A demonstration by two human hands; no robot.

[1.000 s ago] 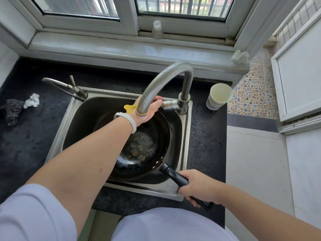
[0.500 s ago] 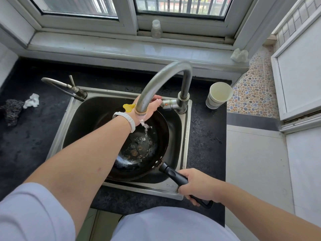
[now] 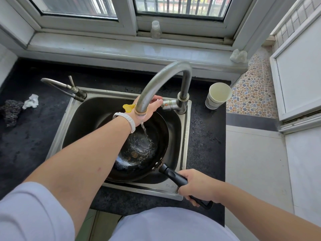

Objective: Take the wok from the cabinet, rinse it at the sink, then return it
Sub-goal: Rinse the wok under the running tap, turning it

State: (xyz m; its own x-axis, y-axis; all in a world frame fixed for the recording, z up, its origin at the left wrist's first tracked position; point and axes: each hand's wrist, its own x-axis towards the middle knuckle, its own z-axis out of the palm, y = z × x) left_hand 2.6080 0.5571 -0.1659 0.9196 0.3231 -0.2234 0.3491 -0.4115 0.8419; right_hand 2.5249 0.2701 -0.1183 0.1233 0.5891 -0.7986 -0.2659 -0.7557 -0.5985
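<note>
A black wok point(image 3: 152, 164) lies in the steel sink point(image 3: 185, 143), tilted a little, with water pooling over brown residue at its bottom. My right hand point(image 3: 198, 186) grips the wok's black handle at the sink's front right corner. A tall curved faucet point(image 3: 161, 79) arches over the wok, and a thin stream of water falls from its spout. My left hand point(image 3: 152, 108) reaches behind the spout and holds the faucet's lever; the spout hides part of its fingers. A white band sits on that wrist.
Dark stone counter point(image 3: 31, 140) surrounds the sink. A second small tap point(image 3: 69, 87) stands at the sink's back left. A paper cup point(image 3: 218, 95) sits right of the faucet. A dark scrubber point(image 3: 11, 110) and crumpled tissue point(image 3: 31, 101) lie at far left. A small bottle point(image 3: 155, 30) stands on the windowsill.
Water has started flowing from the spout and now runs as a steady stream into the wok. Both hands have stayed where they were.
</note>
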